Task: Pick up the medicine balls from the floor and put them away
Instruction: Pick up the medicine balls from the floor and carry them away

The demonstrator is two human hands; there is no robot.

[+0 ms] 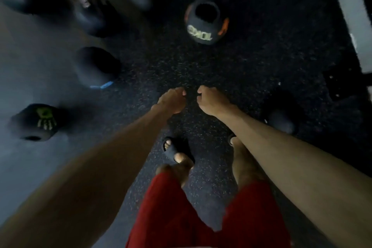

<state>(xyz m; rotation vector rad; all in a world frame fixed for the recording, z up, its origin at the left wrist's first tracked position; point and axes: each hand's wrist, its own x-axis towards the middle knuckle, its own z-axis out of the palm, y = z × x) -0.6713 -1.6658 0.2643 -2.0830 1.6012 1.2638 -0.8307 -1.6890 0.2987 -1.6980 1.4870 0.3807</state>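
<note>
- The floor (251,56) is dark speckled rubber. A pale strip (350,16) runs well to the right of the 10KG ball (205,24).
- Red shorts (181,217) sit well below the 10KG ball.
- The 10KG ball rests on the floor, well apart from both grips, and looks the likeliest next pick. It is probably heavy, so a lopsided hold could let it slip and drop.
- A blue-striped ball (96,68) lies left of and below the 10KG ball, and a green-print ball (36,122) lies farther left and lower. Blurred balls (88,12) sit to its left, and a dim ball (281,119) sits lower right. None has been put away yet. The dim ball is near the feet, and a sideways step in this poor light could catch on it.
- The left grip (171,99) and right grip (211,99) hang side by side below the 10KG ball, fingers curled in and holding nothing.
- A black slide (177,149) farther below leaves the toes bare, so a dropped ball would hurt them.
</note>
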